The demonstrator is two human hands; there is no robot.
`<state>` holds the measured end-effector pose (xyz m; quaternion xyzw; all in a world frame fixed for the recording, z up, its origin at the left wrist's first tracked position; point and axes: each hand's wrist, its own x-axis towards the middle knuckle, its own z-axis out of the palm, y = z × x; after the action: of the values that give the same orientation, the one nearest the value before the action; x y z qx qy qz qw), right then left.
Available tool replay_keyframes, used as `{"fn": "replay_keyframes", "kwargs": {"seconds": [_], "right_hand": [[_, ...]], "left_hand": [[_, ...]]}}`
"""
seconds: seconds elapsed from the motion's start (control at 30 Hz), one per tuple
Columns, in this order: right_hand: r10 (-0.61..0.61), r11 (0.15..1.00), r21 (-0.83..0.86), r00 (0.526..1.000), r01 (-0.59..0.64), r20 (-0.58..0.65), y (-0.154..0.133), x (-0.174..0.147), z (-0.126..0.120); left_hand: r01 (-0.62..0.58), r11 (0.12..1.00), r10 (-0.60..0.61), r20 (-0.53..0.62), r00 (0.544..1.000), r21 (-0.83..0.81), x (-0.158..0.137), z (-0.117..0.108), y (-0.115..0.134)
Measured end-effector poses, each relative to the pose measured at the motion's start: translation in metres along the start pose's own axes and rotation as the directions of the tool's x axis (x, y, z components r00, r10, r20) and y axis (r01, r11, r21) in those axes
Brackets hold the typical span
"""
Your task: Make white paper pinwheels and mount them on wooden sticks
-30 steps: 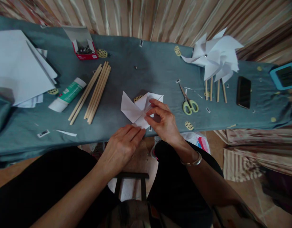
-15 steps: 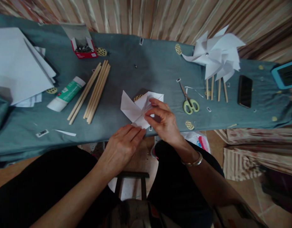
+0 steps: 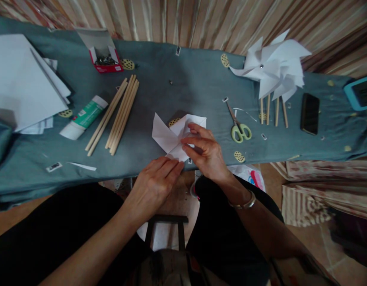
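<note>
A white paper piece (image 3: 168,137), cut and partly folded like a pinwheel, lies on the grey-blue cloth (image 3: 189,85) near the table's front edge. My right hand (image 3: 205,153) curls over its right half and pinches folded flaps toward the middle. My left hand (image 3: 155,182) lies flat at the cloth's edge, fingertips touching the paper's lower corner. Several wooden sticks (image 3: 116,115) lie to the left, beside a glue stick (image 3: 83,118).
Green-handled scissors (image 3: 238,127) lie right of the paper. Finished white pinwheels on sticks (image 3: 274,69) sit at the back right, next to a black phone (image 3: 310,113). A red box of pins (image 3: 105,61) and a stack of white paper (image 3: 22,83) occupy the left.
Both hands stay on the paper almost unmoved; the right fingers shift slightly. The view has drifted a little.
</note>
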<state>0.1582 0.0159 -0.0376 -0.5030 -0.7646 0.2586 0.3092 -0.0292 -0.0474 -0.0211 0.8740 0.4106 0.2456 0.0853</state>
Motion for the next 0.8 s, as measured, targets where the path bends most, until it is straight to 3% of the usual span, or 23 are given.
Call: {"fn": "replay_keyframes", "kwargs": {"seconds": [0.37,0.53,0.8], "right_hand": [[-0.143,0.966,-0.203,0.985,0.160,0.097,-0.006,-0.010,0.004],[-0.196,0.942,-0.264,0.979,0.206,0.063,-0.001,-0.016,0.012],[-0.171,0.957,-0.228,0.983,0.180,0.059,0.001,-0.016,0.013]], "left_hand": [[0.020,1.000,-0.020,0.005,1.000,-0.015,0.004,-0.001,0.001],[0.041,0.998,-0.041,0.005,0.999,-0.046,0.003,-0.001,0.001],[0.036,0.994,-0.042,-0.061,0.997,-0.103,0.004,-0.009,0.007]]}}
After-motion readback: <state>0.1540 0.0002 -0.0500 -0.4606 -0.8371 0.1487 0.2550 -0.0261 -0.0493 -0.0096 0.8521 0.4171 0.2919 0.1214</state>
